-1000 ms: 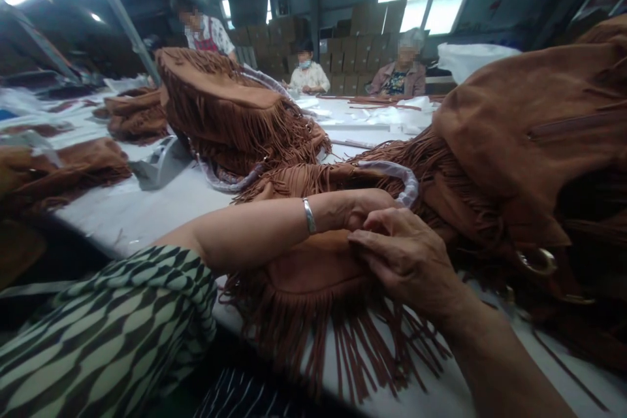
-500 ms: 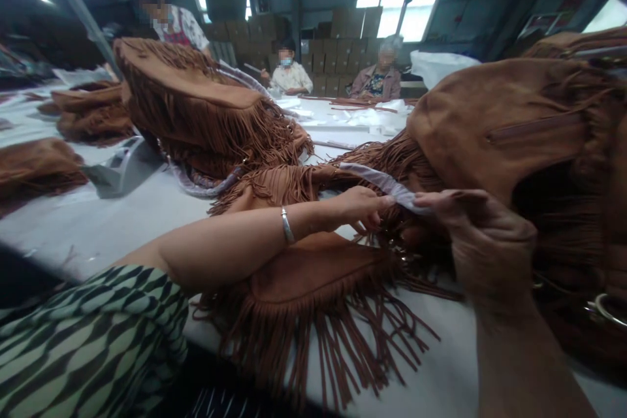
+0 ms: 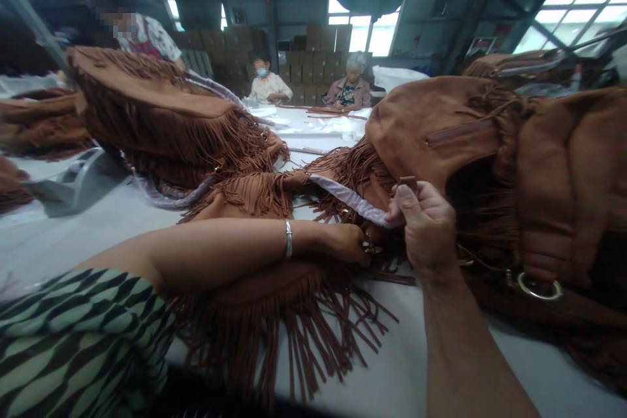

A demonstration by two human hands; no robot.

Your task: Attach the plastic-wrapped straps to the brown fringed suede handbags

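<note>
A brown fringed suede bag lies across the white table, its fringe point(image 3: 304, 333) spread toward me. My left hand point(image 3: 350, 243), with a silver bracelet at the wrist, is closed on small metal hardware at the bag's side. A strap wrapped in pale film point(image 3: 350, 201) runs down from the upper left to my right hand point(image 3: 422, 222). The fingers of my right hand are pinched round the strap's end, and a short brown tab point(image 3: 407, 181) sticks up above the thumb.
Another fringed bag point(image 3: 161, 104) stands at the left, and a large brown bag point(image 3: 416, 117) with a metal ring point(image 3: 539, 289) fills the right. Several people, among them a masked person point(image 3: 267, 86), are beyond the white table point(image 3: 392, 339). Stacked cartons point(image 3: 313, 68) stand behind them.
The view has turned to the right. My left hand has left the wrapped strap and moved down to the metal hardware. My right hand has turned upright, with a brown tab now showing above it.
</note>
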